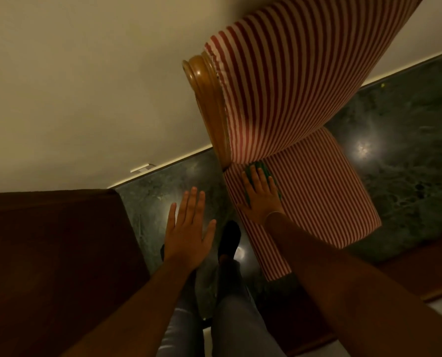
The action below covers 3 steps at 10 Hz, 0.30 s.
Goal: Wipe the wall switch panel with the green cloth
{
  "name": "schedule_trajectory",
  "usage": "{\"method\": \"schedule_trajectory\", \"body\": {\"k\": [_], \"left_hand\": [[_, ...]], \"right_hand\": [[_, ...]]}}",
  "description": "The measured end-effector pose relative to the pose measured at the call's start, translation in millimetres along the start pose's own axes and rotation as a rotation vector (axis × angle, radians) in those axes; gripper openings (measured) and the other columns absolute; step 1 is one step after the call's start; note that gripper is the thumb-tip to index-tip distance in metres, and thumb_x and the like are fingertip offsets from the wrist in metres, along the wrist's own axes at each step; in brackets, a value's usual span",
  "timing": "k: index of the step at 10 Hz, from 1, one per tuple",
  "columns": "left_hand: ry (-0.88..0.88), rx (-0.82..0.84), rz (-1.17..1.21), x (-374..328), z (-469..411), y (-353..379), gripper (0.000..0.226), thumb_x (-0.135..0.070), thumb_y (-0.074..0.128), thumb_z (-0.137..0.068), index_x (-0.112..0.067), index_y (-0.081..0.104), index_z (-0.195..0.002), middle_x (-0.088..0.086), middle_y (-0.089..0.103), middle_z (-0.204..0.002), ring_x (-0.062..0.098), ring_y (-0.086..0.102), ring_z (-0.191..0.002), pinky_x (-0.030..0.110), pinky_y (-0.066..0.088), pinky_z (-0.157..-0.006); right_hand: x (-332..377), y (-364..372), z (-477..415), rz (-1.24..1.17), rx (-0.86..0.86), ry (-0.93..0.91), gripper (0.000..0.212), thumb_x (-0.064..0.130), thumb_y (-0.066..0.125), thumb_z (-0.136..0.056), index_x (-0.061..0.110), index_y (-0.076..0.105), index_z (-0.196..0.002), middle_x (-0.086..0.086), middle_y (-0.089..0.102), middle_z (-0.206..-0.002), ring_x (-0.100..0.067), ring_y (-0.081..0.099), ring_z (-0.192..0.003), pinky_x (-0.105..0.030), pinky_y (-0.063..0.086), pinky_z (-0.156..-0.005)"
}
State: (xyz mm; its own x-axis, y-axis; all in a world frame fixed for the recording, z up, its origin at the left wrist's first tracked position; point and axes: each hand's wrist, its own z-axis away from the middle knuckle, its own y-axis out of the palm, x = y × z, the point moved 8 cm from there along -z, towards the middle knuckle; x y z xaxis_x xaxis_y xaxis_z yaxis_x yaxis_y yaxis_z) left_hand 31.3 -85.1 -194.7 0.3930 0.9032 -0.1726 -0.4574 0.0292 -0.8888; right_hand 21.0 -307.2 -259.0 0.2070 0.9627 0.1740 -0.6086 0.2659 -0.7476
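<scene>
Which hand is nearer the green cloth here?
Right. The right hand lies flat on the green cloth, pressing it against the striped chair seat. The left hand is spread open in the air over the dark floor, apart from the cloth.

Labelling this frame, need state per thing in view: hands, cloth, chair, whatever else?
right hand: flat, pressing on the green cloth
green cloth: on the striped chair seat, mostly covered by the hand
left hand: open, empty, held over the floor
striped chair: upright beside the wall

Red-striped armchair [299, 104] on dark marble floor [405, 130], beside cream wall [86, 86]
</scene>
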Motion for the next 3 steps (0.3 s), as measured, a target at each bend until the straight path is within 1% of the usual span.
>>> {"method": "schedule_trajectory", "body": {"k": [1, 2, 3], "left_hand": [[0.047, -0.030, -0.043, 7.6, 14.3, -11.4, 0.080, -0.057, 0.035, -0.113, -0.018, 0.010, -0.179, 0.004, -0.001, -0.187, 0.022, -0.010, -0.172, 0.045, -0.013, -0.137], [0.064, -0.099, -0.038, 14.4, 26.7, -44.7, 0.078, -0.056, 0.038, -0.111, -0.014, 0.027, -0.176, 0.008, 0.018, -0.185, 0.026, 0.009, -0.172, 0.050, 0.006, -0.139], [0.036, -0.210, -0.012, 22.3, 41.5, -71.9, 0.078, -0.054, 0.044, -0.109, -0.012, 0.034, -0.174, 0.009, 0.024, -0.183, 0.028, 0.020, -0.170, 0.054, 0.019, -0.136]], "right_hand": [[11.8, -18.6, 17.7, 0.017, -0.045, 0.011, 0.089, 0.061, 0.038, -0.107, 0.019, -0.012, -0.169, -0.010, -0.019, -0.177, -0.032, -0.014, -0.165, -0.052, -0.004, -0.134], [32.2, -49.1, 40.7, 0.007, -0.097, 0.035, 0.085, 0.060, 0.035, -0.109, 0.017, -0.006, -0.170, -0.011, -0.013, -0.178, -0.030, -0.010, -0.166, -0.051, -0.004, -0.134], [54.0, -78.5, 66.2, -0.048, -0.215, 0.045, 0.086, 0.061, 0.037, -0.107, 0.018, -0.004, -0.170, -0.010, -0.008, -0.179, -0.030, -0.008, -0.167, -0.049, -0.003, -0.134]]}}
